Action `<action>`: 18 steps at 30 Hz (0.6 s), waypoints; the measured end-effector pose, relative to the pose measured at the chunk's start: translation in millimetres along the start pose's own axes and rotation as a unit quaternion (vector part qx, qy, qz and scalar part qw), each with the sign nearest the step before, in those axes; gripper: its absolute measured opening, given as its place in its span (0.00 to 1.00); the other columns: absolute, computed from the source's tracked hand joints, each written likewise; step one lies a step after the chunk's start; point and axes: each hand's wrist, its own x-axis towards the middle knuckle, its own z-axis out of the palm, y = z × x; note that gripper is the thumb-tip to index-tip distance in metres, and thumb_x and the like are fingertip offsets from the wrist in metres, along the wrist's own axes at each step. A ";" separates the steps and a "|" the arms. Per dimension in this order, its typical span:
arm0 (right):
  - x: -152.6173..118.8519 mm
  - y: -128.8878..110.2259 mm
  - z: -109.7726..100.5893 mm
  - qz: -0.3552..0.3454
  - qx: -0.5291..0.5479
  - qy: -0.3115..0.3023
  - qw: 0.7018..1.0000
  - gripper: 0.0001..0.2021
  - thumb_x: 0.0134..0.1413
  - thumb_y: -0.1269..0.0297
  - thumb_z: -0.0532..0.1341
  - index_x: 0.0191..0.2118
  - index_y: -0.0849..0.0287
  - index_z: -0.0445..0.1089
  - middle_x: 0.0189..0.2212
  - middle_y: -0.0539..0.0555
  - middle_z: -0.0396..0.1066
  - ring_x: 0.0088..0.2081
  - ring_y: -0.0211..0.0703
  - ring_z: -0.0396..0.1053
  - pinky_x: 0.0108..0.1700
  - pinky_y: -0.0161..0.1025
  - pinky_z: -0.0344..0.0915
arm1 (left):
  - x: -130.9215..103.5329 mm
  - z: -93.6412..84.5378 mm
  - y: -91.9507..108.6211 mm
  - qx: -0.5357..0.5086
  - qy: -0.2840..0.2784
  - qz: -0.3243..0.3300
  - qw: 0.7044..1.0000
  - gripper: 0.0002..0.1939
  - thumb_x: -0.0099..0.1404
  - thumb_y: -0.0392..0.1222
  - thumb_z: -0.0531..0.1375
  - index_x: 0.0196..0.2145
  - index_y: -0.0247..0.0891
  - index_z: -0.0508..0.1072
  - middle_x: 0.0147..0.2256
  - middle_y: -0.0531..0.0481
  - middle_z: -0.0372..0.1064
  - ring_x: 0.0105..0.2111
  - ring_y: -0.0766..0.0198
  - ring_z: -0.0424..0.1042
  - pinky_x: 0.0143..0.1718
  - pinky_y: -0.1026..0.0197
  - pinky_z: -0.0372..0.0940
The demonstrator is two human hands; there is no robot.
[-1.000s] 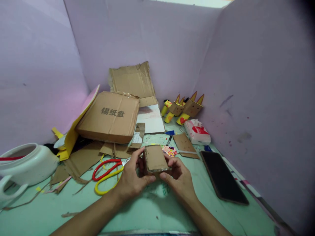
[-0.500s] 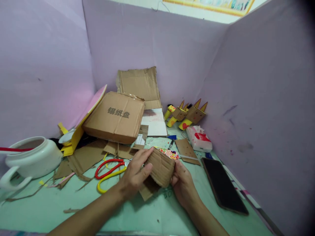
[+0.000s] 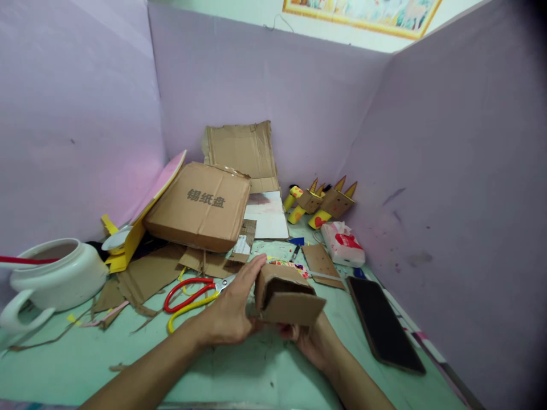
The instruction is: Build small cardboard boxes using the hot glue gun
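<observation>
I am holding a folded cardboard piece [image 3: 285, 296] up off the counter [image 3: 128, 353] with both hands. My left hand [image 3: 233, 307] is lying along its left side, the fingers [image 3: 252, 273] stretched flat and pressed together against the wall. My right hand [image 3: 314, 341] is cupping it from underneath; those fingers are mostly hidden, so I cannot tell how they are curled. The piece is sitting between my fingers, its open hollow facing up and left. As I judge it, the front flap is hanging loose, and squeezing too hard from the left could crease or spring the fold open. The scissors [image 3: 194, 296] are lying just left of my left fingers, the phone [image 3: 384, 324] to the right.
</observation>
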 end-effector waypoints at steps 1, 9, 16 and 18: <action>-1.4 -1.8 1.4 0.061 0.035 -0.010 0.997 0.20 0.48 0.45 0.62 0.40 0.56 0.73 0.21 0.52 0.75 0.17 0.39 0.70 0.16 0.32 0.66 | 1.1 -0.1 -2.6 -0.017 0.013 -0.009 1.000 0.50 0.45 0.37 0.68 0.63 0.36 0.52 0.64 0.37 0.49 0.62 0.42 0.52 0.62 0.42 0.46; 3.6 3.4 -2.0 0.051 -0.003 -0.034 0.998 0.23 0.53 0.46 0.60 0.48 0.56 0.66 0.39 0.57 0.77 0.30 0.43 0.77 0.29 0.38 0.74 | 7.5 -3.0 -10.1 -0.278 0.023 -0.095 0.956 0.30 0.53 0.51 0.65 0.49 0.30 0.70 0.45 0.38 0.74 0.48 0.42 0.70 0.49 0.47 0.64; 5.5 1.2 -7.6 -0.172 -0.116 -0.046 0.977 0.35 0.46 0.42 0.63 0.58 0.53 0.62 0.62 0.58 0.59 0.63 0.55 0.55 0.62 0.52 0.53 | 7.4 4.5 -4.6 -0.305 0.006 -0.149 0.941 0.30 0.52 0.50 0.66 0.49 0.30 0.71 0.44 0.38 0.75 0.46 0.44 0.71 0.47 0.49 0.65; 3.4 -0.8 -7.8 -0.181 -0.144 -0.055 0.971 0.35 0.49 0.41 0.61 0.60 0.54 0.60 0.63 0.57 0.56 0.64 0.55 0.53 0.64 0.52 0.50 | 6.7 6.1 -4.7 -0.254 0.025 -0.155 0.954 0.31 0.52 0.53 0.65 0.48 0.29 0.72 0.44 0.37 0.75 0.45 0.44 0.71 0.46 0.50 0.66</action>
